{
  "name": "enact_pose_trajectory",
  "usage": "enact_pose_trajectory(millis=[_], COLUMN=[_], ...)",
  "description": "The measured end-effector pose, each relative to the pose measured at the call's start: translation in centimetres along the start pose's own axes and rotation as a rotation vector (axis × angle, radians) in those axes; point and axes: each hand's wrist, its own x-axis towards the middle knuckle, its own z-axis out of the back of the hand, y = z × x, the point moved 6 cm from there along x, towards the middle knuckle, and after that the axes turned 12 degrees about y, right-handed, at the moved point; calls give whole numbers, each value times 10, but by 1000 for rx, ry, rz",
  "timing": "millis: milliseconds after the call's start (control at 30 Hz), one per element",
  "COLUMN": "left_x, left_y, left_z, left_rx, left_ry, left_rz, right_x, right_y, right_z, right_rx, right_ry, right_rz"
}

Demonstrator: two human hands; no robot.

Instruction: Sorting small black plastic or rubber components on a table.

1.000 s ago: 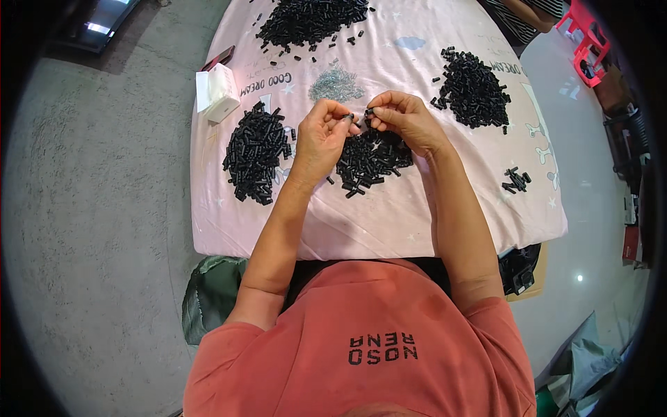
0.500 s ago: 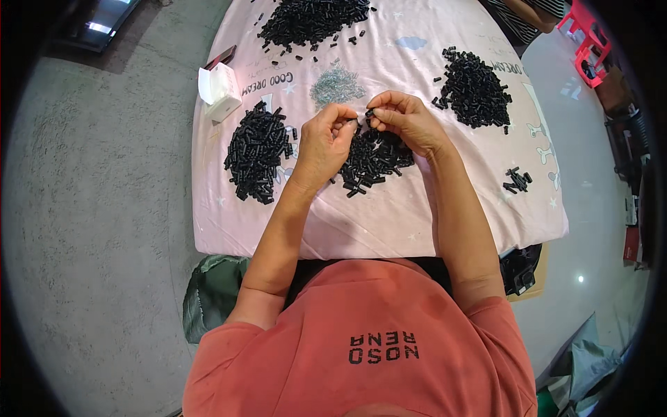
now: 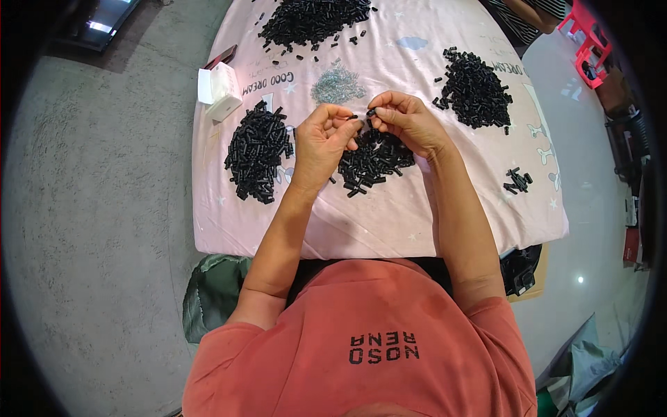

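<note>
My left hand (image 3: 324,137) and my right hand (image 3: 406,122) meet above a pile of small black cylindrical parts (image 3: 373,161) in the middle of a table under a pink cloth (image 3: 389,222). Each hand pinches a small black part (image 3: 369,113) between thumb and fingers, the two tips almost touching. Just beyond the hands lies a little heap of thin silvery metal pieces (image 3: 337,86).
More black-part piles lie at the left (image 3: 257,151), far middle (image 3: 313,17) and right (image 3: 476,90), plus a few loose ones (image 3: 517,181). A white box (image 3: 219,90) sits at the left edge. A green bag (image 3: 212,292) is on the grey floor; a person's arm shows far right.
Both hands stay over the middle pile, fingers shifting slightly as they work the small part between them. Nothing else has moved.
</note>
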Motion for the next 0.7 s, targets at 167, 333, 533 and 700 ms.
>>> enact_pose_trajectory(millis=[167,333,533,700], left_x=[-1,-3,-1,0], left_y=[2,-4,-1,-1], left_z=[2,-2,-5,-7], left_rx=[44,162,361,358], left_ry=[-60,-87,-98,-95], left_rz=[-89,-125,-113,-160], right_x=[1,0,0,0], right_y=[-1,-1,-2,-1], right_z=[0,-1,-1,-3], right_rx=[-2,-24,-13,-26], right_ry=[1,6,14,3], right_rz=[-1,-5,-11,-14])
